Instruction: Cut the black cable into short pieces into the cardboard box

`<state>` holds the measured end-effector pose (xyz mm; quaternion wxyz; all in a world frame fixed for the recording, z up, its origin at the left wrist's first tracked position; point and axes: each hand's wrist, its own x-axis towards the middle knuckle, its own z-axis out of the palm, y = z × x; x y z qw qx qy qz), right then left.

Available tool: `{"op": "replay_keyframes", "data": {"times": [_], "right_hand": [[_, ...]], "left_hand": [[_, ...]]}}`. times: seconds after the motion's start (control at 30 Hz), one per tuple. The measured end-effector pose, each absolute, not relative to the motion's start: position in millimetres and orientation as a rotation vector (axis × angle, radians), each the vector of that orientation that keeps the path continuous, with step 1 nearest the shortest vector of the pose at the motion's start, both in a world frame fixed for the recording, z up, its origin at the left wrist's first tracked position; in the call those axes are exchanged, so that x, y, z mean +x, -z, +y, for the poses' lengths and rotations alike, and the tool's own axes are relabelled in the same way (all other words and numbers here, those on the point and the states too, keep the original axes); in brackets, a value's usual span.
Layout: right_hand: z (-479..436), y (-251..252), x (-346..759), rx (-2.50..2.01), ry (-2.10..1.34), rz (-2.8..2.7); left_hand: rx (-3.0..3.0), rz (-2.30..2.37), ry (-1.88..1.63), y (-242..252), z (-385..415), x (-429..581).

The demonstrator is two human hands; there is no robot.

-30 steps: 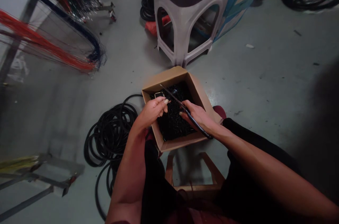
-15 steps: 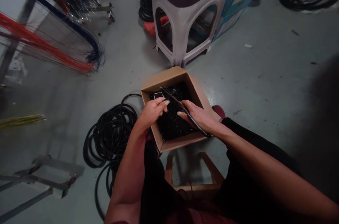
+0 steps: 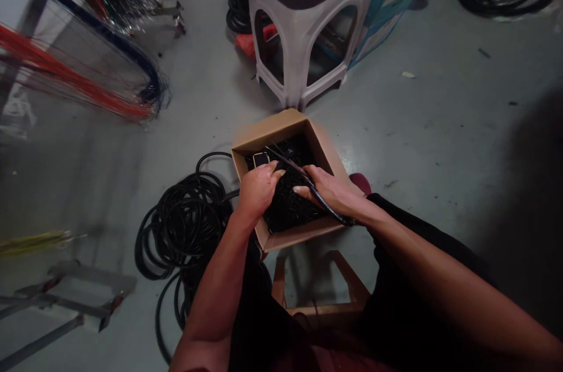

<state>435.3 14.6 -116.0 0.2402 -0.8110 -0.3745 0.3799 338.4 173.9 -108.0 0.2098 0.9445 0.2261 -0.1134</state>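
My right hand (image 3: 328, 189) is wrapped round a black cable (image 3: 323, 200) over an open cardboard box (image 3: 328, 152). Thin strands spread from the cable's far end, and its other end hangs past my wrist. Opposite it, my left hand (image 3: 258, 189) is closed, fingertips pressed together; what they hold, if anything, I cannot make out. Many small black pieces (image 3: 290, 208) fill the box beneath both hands. Beside my left fingers, inside the box, lies a small dark rectangular thing with a pale rim (image 3: 261, 159).
Coiled black cable (image 3: 180, 225) lies on the floor left of the box. A plastic stool (image 3: 292, 37) stands just beyond, with a blue carton (image 3: 373, 31) behind it. Red wires (image 3: 79, 81) hang from a rack at left. A wooden stool (image 3: 325, 308) is below me.
My left hand has turned over and its fingers have curled in more, with the wrist shifted slightly right. My right hand keeps the cable almost in place. The view has shifted slightly.
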Motion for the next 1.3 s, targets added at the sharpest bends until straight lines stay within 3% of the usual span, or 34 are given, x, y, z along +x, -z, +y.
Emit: {"op": "replay_keyframes", "data": {"times": [0.7,1.03,1.3], "right_hand": [[12.7,125.4,435.3,-2.334,-1.006,-1.237],[9.0,153.3,424.0,-2.433,-1.074,-1.155],[11.3,146.4,435.7,-2.390,-1.043,-0.938]], "left_hand": [[2.778,0.628,0.536,109.8,169.0,336.3],[2.712,0.547,0.686,112.4,173.8,335.4],[2.293,0.543,0.476,113.6,173.0,335.4]]}}
